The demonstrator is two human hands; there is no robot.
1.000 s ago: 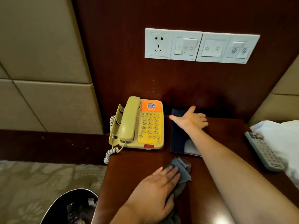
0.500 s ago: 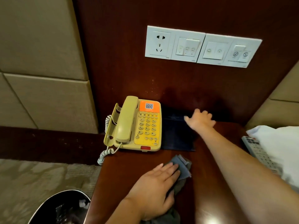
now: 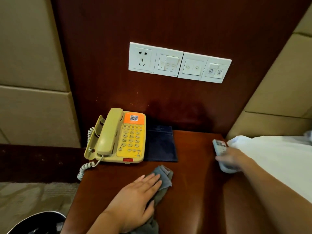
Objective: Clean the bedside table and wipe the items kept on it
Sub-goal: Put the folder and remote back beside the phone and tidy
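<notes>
The dark wooden bedside table [image 3: 195, 179] carries a beige and yellow telephone [image 3: 118, 137] at its back left, with a dark blue folder [image 3: 160, 144] lying flat beside it. My left hand [image 3: 135, 198] lies flat, fingers straight, pressing a grey cloth [image 3: 164, 178] onto the table's front. My right hand [image 3: 231, 159] is on a light grey remote control [image 3: 219, 146] at the table's right edge. The hand and remote are blurred, and I cannot tell if the fingers curl round it.
A white socket and switch panel [image 3: 179, 62] is fixed on the dark wood wall behind. White bedding [image 3: 276, 157] borders the table on the right. A dark round bin [image 3: 35, 223] stands on the patterned carpet at the lower left. Padded beige wall panels flank both sides.
My right hand left the dark blue folder and swept right to the remote control at the table's edge. My left hand stayed pressed on the cloth.
</notes>
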